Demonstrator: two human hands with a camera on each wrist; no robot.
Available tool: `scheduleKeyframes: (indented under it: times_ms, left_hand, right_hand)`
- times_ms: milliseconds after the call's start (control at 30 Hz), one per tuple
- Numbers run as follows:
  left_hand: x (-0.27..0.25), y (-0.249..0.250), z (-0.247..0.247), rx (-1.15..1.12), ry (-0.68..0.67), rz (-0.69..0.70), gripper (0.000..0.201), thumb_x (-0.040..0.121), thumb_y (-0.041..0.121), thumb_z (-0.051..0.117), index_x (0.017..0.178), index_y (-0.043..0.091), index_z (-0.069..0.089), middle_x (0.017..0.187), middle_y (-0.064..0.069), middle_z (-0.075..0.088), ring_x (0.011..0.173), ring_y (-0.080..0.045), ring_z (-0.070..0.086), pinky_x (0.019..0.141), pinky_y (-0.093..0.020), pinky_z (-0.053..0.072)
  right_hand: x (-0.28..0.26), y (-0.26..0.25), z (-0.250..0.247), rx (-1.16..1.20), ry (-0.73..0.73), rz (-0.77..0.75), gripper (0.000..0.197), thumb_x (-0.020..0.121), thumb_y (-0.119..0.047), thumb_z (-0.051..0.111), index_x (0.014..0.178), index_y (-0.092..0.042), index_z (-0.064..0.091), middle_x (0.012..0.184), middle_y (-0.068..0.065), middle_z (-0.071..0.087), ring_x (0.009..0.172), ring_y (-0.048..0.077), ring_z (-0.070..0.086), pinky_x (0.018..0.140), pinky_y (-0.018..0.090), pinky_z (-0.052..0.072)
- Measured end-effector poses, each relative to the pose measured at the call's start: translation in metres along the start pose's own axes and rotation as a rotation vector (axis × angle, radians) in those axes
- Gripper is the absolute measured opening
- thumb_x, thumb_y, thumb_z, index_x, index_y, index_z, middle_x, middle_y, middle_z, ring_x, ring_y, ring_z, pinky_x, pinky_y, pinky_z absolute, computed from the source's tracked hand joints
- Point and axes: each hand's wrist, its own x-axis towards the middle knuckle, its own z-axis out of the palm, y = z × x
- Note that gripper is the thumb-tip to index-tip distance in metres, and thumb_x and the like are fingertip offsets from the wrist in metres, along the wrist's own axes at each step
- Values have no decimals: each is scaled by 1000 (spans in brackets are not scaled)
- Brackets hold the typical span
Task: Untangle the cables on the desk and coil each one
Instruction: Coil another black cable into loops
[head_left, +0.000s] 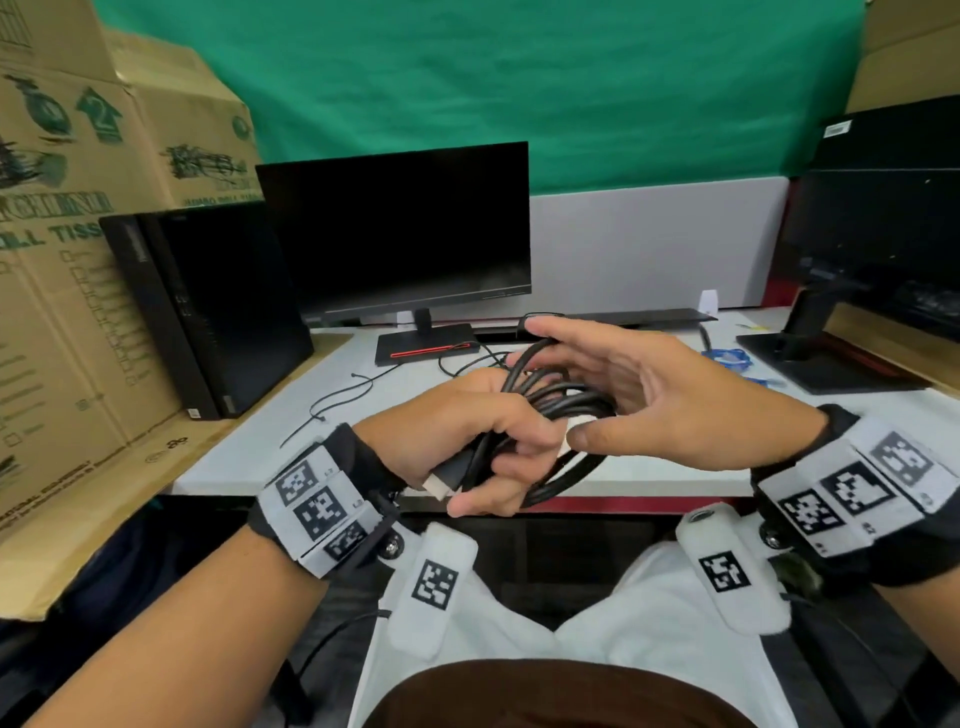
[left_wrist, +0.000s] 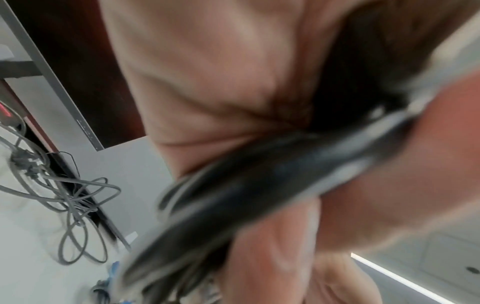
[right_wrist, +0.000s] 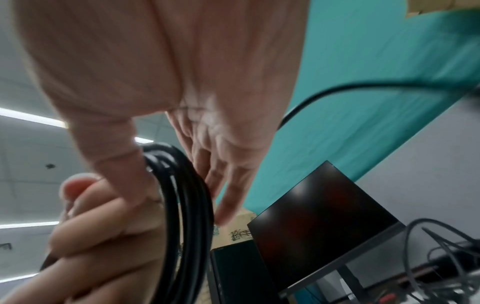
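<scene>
A black cable (head_left: 550, 400) is wound into a coil of several loops, held in the air above the desk's front edge. My left hand (head_left: 462, 441) grips the coil in its curled fingers, and a plug (head_left: 444, 475) sticks out below the fist. My right hand (head_left: 613, 384) is against the coil's right side with straight, spread fingers. Its thumb (right_wrist: 122, 160) touches the loops (right_wrist: 187, 205), and one strand (head_left: 532, 351) runs under the index finger. In the blurred left wrist view the coil (left_wrist: 259, 185) crosses my palm (left_wrist: 207, 82).
A grey tangle of cables (left_wrist: 64, 195) lies on the white desk (head_left: 291, 457) behind my hands, with a blue cable (head_left: 727, 358) to the right and a thin black tie (head_left: 332, 400) on the left. A monitor (head_left: 400, 234), PC tower (head_left: 208, 312), cardboard boxes (head_left: 78, 260), and a second monitor (head_left: 878, 249) ring the desk.
</scene>
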Motion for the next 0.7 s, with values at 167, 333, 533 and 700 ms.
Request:
scheduleKeyframes:
  times_ms: [167,333,533,700]
  left_hand:
    - [-6,15,-8,373,158,40,32,95,13,61,70,-2,49,40,-10,49,38,-35,48,65,-42,55]
    - [0,19,-2,443,383,66,21,94,16,68,75,13,61,44,-7,50,47,-44,48,76,-43,62]
    - [18,14,10,445,647,143,27,88,23,75,94,1,60,54,3,58,34,-12,45,63,-59,59]
    - [23,9,5,579,732,169,18,87,29,76,94,18,64,56,12,59,38,-8,54,56,-47,61]
  right_hand:
    - [5,-8,9,-178,156,-149,37,94,-3,60,121,-28,63,107,-7,68,106,11,62,95,26,48]
    - [11,-7,-1,-330,227,-112,18,93,-7,64,104,-18,73,95,4,59,95,15,56,89,34,46]
    - [11,-6,-6,-174,332,3,14,86,6,64,87,-5,72,81,6,59,76,22,57,80,44,48]
    - [14,2,-3,-24,333,53,12,90,4,62,96,0,72,95,35,63,82,30,56,86,61,47]
